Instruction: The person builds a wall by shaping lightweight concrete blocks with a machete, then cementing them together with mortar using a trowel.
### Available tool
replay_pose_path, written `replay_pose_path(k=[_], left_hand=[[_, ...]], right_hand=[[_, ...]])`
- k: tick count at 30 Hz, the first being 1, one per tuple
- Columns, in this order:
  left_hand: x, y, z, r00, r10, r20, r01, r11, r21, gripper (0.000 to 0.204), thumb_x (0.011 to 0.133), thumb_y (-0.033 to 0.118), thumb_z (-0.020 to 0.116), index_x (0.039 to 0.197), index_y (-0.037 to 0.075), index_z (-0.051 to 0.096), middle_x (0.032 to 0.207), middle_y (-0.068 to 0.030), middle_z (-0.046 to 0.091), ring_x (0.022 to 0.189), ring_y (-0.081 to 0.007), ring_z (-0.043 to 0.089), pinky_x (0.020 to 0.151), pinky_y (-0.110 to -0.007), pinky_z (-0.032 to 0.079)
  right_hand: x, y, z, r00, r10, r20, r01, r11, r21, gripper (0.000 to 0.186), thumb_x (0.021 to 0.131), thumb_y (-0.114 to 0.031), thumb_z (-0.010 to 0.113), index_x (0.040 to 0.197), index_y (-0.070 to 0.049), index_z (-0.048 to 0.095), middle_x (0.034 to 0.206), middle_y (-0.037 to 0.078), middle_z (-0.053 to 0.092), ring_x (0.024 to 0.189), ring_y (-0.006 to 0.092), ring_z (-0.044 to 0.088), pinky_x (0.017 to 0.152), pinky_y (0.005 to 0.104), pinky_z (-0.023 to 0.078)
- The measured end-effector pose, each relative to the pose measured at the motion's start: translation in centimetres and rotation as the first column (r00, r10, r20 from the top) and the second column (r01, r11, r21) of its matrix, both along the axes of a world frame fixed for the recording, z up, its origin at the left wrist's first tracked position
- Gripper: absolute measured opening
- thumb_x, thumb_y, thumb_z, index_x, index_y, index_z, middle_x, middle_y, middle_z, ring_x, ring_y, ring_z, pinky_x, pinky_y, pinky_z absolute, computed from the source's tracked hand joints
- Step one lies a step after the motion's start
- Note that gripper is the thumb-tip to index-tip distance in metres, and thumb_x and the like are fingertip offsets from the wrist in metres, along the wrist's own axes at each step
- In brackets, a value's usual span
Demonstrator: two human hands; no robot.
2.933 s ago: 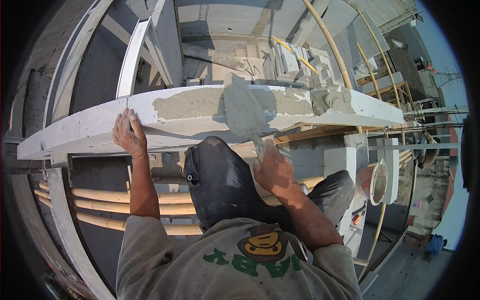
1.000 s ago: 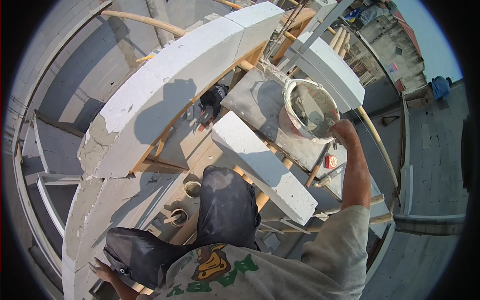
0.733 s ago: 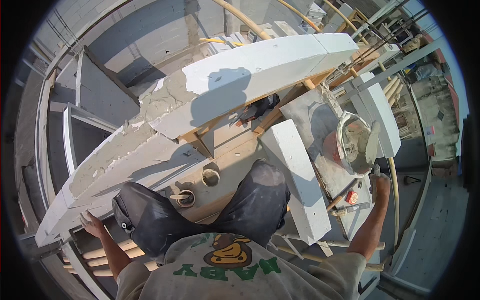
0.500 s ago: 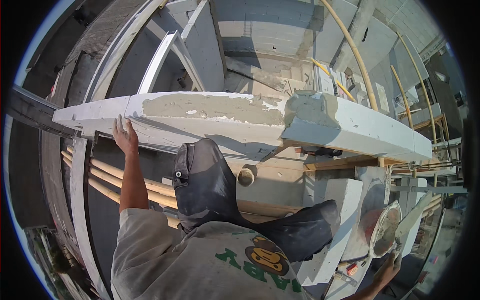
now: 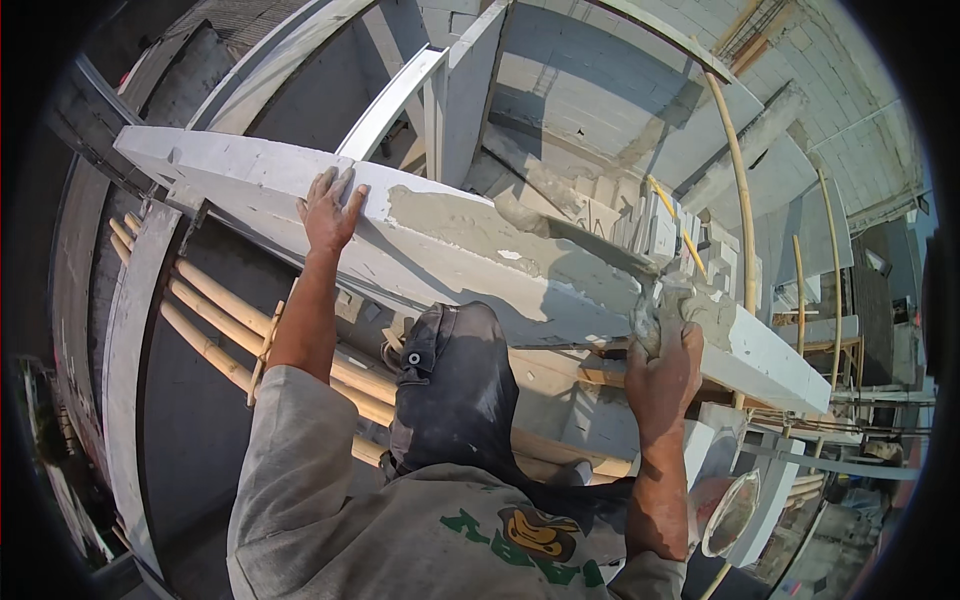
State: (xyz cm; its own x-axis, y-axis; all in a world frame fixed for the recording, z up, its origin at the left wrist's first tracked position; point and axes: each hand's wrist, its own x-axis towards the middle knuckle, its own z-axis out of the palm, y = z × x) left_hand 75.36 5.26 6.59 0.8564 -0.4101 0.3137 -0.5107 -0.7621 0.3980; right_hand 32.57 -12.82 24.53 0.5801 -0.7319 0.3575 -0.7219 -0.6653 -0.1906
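My left hand [image 5: 330,215] rests with spread fingers on the long white block beam [image 5: 230,180] that crosses in front of me, beside its grey mortar patch [image 5: 440,220]. My right hand [image 5: 663,365] is closed on the handle of a mortar-smeared trowel [image 5: 600,250], whose blade reaches leftward along the beam's top with a grey lump of mortar at its tip. The handle is mostly hidden by my fingers. Below that hand, at the lower right, a pale bucket [image 5: 730,515] with mortar inside sits beside white blocks. My dark-trousered knee is below the beam.
Bamboo poles [image 5: 210,350] run below the beam at left, beside a grey concrete strip [image 5: 140,330]. Beyond the beam are stacked white blocks [image 5: 650,225], upright bamboo poles [image 5: 745,240], a white frame [image 5: 395,100] and block walls [image 5: 560,70].
The trowel in my right hand has moved from the bucket up onto the beam, now carrying mortar. My left hand has moved onto the beam's top, and the view has turned with my head.
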Motion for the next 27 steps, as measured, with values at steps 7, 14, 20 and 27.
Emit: replay_pose_path(k=[7,14,20,27], left_hand=[[0.9,0.5,-0.9,0.995,-0.078,0.069,0.084,0.993,-0.086,0.036,0.092,0.040,0.047,0.123,0.028,0.063,0.143,-0.0025,0.044,0.137,-0.0246,0.033,0.111,-0.062,0.008],[0.9,0.9,-1.5,0.982,-0.079,0.174,0.094,0.992,-0.079,0.039,0.098,0.037,0.036,0.130,0.026,0.056,0.142,-0.0034,0.045,0.137,-0.0274,0.033,0.109,-0.065,0.008],[1.0,0.7,-1.8,0.985,-0.087,0.146,0.102,0.990,-0.100,0.039,0.098,0.036,0.036,0.129,0.025,0.056,0.142,-0.0043,0.045,0.136,-0.0284,0.033,0.108,-0.066,0.008],[1.1,0.8,-1.7,0.988,-0.084,0.129,0.099,0.988,-0.119,0.038,0.097,0.036,0.038,0.128,0.026,0.057,0.143,-0.0027,0.044,0.137,-0.0262,0.032,0.111,-0.062,0.005]], right_hand=[[13.0,0.5,-7.6,0.956,0.068,-0.286,-0.029,0.990,0.137,0.035,0.073,-0.017,0.070,0.102,-0.006,0.055,0.102,0.015,0.048,0.096,0.0341,0.058,0.078,0.0452,0.050],[17.3,1.7,-7.9,0.909,0.095,-0.406,-0.029,0.986,0.166,0.035,0.078,-0.017,0.066,0.108,-0.007,0.054,0.106,0.017,0.055,0.094,0.0354,0.062,0.078,0.0456,0.051],[19.2,2.2,-7.3,0.872,0.192,-0.450,-0.158,0.981,0.111,0.028,0.078,-0.011,0.061,0.104,-0.008,0.052,0.097,0.015,0.058,0.084,0.0306,0.066,0.070,0.0408,0.054],[20.0,3.0,-6.8,0.880,0.207,-0.428,-0.135,0.972,0.193,0.029,0.080,-0.013,0.061,0.107,-0.006,0.052,0.100,0.016,0.059,0.090,0.0326,0.065,0.075,0.0426,0.053]])
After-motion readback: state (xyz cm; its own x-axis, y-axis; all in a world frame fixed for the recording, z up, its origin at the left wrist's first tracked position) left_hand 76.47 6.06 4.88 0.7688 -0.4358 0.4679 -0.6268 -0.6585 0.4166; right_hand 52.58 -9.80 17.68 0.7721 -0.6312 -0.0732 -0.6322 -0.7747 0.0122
